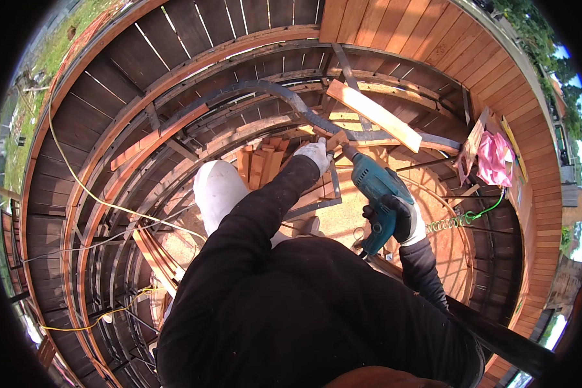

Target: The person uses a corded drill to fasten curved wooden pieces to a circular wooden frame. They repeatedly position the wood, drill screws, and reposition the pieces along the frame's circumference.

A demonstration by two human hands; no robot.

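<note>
Drill meets a small wooden piece inside a curved timber structure

The person's right hand (404,218), in a black-and-white glove, grips a teal power drill (376,182), its fingers wrapped around the handle. The drill slants up and to the left, its nose at the right end of a small wooden piece (337,140). Whether the bit has entered the wood is too small to tell.

The left hand (315,154), in a white glove, reaches across from the lower left. Its fingers are closed on the left side of that piece, which lies beside the grey curved metal strip (290,97), near the middle of the view. Exactly how the fingertips sit on it cannot be made out.

Just left of the left hand, short wooden blocks (260,165) stand clustered together, close to the person's white-clad knee (218,191). Beyond the drill, a longer pale plank (375,116) lies aslant across the metal strip. A dark angled metal frame (317,205) shows below the left hand.

Well to the right, a pink plastic bag (495,160) rests against the reddish-brown slatted wall (507,84), with a green coiled cord (456,223) below it. On the left, a pale cable (90,187) runs across the curved wooden rails (87,258), and a yellow cord (119,309) trails lower down.
</note>
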